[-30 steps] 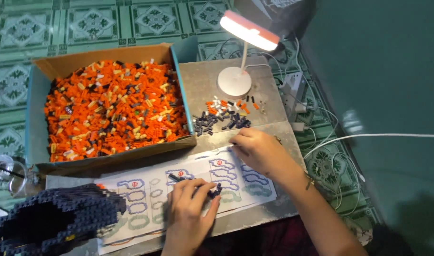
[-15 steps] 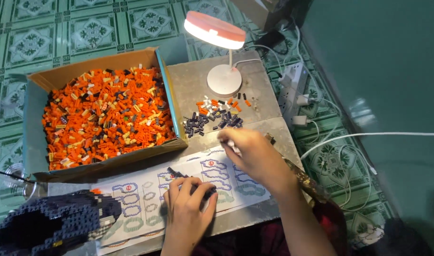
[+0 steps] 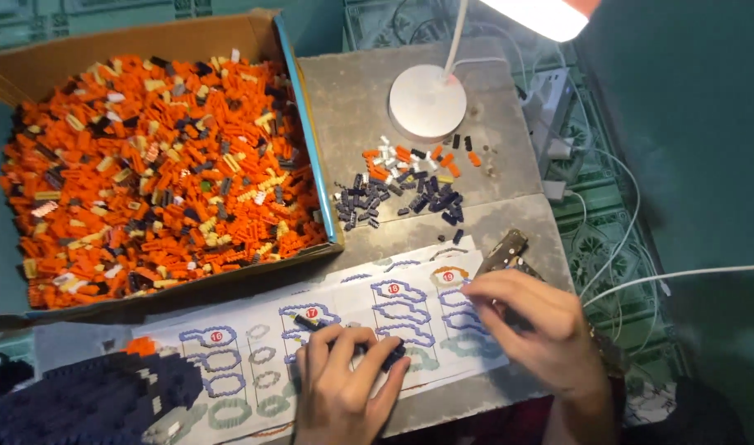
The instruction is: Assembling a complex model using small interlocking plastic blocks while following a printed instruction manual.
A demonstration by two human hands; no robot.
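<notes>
Nearest of all, just left of the printed paper instruction sheet (image 3: 253, 346), a partly built dark navy model of small bricks (image 3: 88, 404), one orange stud on top. Under the sheet, a grey, stained slab-like work surface (image 3: 352, 91); around that, a green patterned tile floor (image 3: 599, 239) crossed by white cables (image 3: 690, 276), with a dark teal wall right of it. On the sheet itself, rows of blue outlined build diagrams with small red number circles, long and flat, lower edge towards the viewer. At the sheet's lower middle, the left hand (image 3: 340, 387), palm down, fingers curled and pinched around a short strip of joined dark navy bricks (image 3: 352, 342) lying across the diagrams. Over the sheet's right end, the right hand (image 3: 529, 330), knuckles up, fingers bent down to the paper; closed or holding anything, cannot tell, fingertips hidden beneath the hand. Just beyond that hand, at the sheet's upper right corner, a small brownish metal tool (image 3: 505, 247). Beyond the sheet's upper edge, a loose pile of dark navy, orange and white small bricks (image 3: 402, 194). Further back, the round white base of a desk lamp (image 3: 427, 100), lit head at the top edge. Beyond the sheet's left half, an open brown cardboard box (image 3: 307, 124) with a blue edge, filled with mostly orange small bricks (image 3: 154, 173).
</notes>
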